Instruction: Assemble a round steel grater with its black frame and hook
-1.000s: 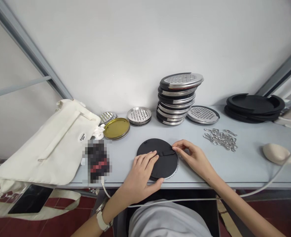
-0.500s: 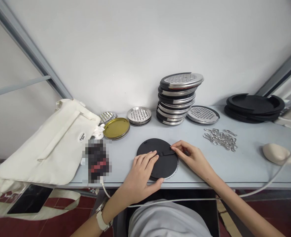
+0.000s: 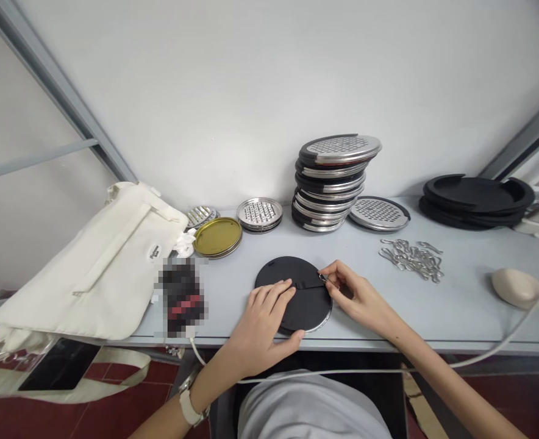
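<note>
A round black disc [image 3: 308,311] with a silvery lower rim lies near the table's front edge. Across its middle, a narrow black strip [image 3: 310,284] reaches toward the right edge. My left hand [image 3: 263,323] rests flat on the disc's left side, fingers stretched out and thumb over the front rim. At the right edge, my right hand [image 3: 352,291] pinches a small silvery metal clip [image 3: 323,278] between thumb and fingertips, close to the strip's end. The fingers partly hide the clip. Several similar metal clips [image 3: 413,259] lie in a loose pile to the right.
Behind the disc stands a leaning stack of round graters [image 3: 331,195], with one grater [image 3: 379,213] beside it. Small grater discs [image 3: 260,213], gold lids [image 3: 217,236] and a white bag [image 3: 96,268] are left. Black rings [image 3: 475,198], a pale mouse [image 3: 519,286] and a white cable [image 3: 498,353] are right.
My right fingertips have shifted slightly at the disc's edge, and the metal clip now shows between them. My left hand stays on the disc. The whole view has moved slightly.
</note>
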The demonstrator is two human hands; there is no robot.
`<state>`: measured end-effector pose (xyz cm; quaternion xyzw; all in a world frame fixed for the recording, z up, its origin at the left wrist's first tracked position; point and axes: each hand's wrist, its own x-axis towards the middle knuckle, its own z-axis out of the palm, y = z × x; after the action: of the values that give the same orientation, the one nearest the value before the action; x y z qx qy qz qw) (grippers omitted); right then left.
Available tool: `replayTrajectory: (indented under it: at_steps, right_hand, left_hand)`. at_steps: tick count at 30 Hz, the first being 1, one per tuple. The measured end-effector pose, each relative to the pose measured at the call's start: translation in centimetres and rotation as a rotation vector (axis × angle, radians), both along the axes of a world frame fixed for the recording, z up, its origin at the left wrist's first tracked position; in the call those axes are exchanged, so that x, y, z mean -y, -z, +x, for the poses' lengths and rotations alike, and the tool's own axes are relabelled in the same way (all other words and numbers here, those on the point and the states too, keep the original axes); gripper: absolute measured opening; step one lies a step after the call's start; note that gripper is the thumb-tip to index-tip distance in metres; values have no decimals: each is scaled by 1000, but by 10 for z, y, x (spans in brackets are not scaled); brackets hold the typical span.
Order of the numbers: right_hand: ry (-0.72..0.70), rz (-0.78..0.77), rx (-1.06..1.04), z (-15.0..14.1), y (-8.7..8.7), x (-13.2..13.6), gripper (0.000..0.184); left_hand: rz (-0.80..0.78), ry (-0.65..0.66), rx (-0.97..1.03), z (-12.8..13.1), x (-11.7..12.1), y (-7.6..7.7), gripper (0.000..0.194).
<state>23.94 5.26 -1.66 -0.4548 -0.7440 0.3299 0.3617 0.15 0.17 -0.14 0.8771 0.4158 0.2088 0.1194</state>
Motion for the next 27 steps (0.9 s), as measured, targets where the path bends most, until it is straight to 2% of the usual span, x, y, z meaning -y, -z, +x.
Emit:
replayTrajectory:
  at_steps: [4, 12, 27]
  right_hand:
    - [-24, -16, -23, 4, 4, -1, 14]
    - [-34, -53, -50, 5, -1, 0, 15]
    - [-64, -145, -89, 7, 3, -1, 20]
  left_hand:
    - [-7, 1, -7, 0, 0, 0, 56]
    - [-6, 0, -9, 0, 0, 0, 56]
    - [-9, -7, -22, -1, -1, 1, 58]
